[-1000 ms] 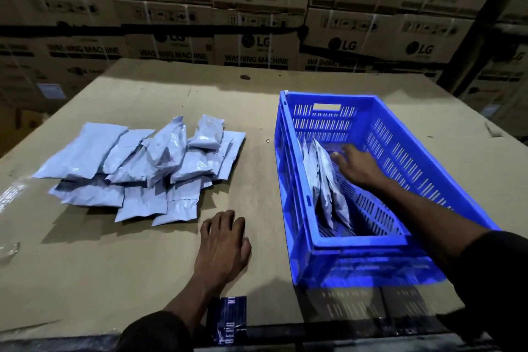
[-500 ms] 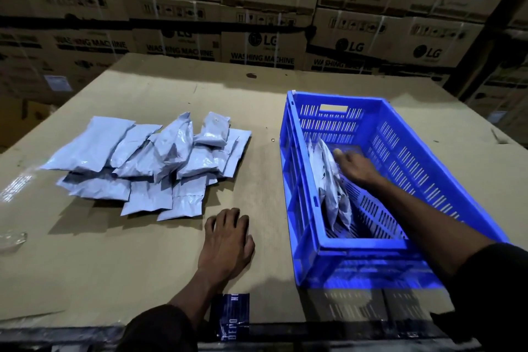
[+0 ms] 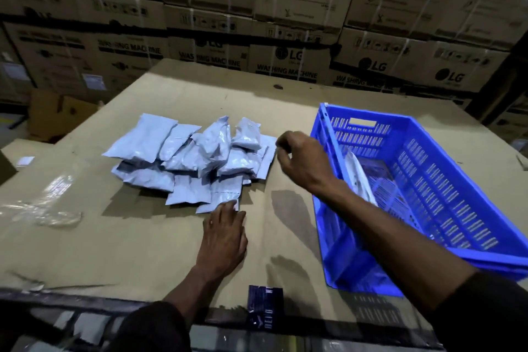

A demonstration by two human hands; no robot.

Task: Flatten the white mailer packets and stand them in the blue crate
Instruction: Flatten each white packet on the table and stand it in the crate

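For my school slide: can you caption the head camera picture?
Right hand reaches toward white mailer packets beside the blue crate.

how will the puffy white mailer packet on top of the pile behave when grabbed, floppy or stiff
Probably floppy: the puffy white plastic mailer packet is creased and bulging. Its glossy film suggests it may slip in a loose grip. It likely feels light, perched atop the pile of white packets without flattening it.

My left hand (image 3: pixel 225 233) and right hand (image 3: pixel 300 161) are bare, no gloves, rings or watch that I can make out. Both forearms are uncovered; dark sleeves (image 3: pixel 483 314), black I think, are pushed up near my elbows.
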